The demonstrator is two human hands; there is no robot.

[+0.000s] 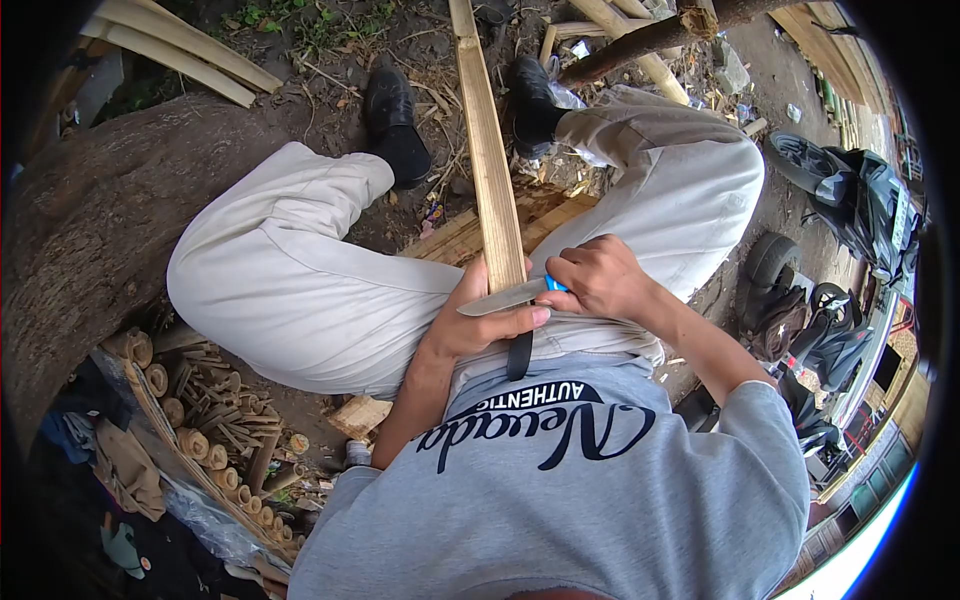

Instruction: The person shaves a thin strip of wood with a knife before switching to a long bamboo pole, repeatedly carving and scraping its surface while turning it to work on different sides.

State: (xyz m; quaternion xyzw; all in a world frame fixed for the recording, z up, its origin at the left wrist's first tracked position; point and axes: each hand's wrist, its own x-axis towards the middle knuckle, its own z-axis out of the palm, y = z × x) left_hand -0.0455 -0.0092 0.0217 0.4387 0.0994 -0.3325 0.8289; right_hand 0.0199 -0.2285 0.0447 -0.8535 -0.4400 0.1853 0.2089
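A long, flat bamboo strip [487, 150] runs from the top of the head view down to my lap, its near end between my legs. My left hand [476, 322] is wrapped round the strip close to that end, its thumb lying beneath the knife blade. In my right hand [600, 278] is a knife [503, 298] with a blue handle, gripped in a fist. The steel blade lies across the near end of the strip and points left. Part of the handle is hidden by my right fingers.
A thick log [130, 220] lies along the left. Bundled bamboo pieces [225, 420] are at lower left, and split strips [180, 50] at upper left. A dark pole [650, 45] crosses the upper right. Motorcycles [850, 200] stand at right.
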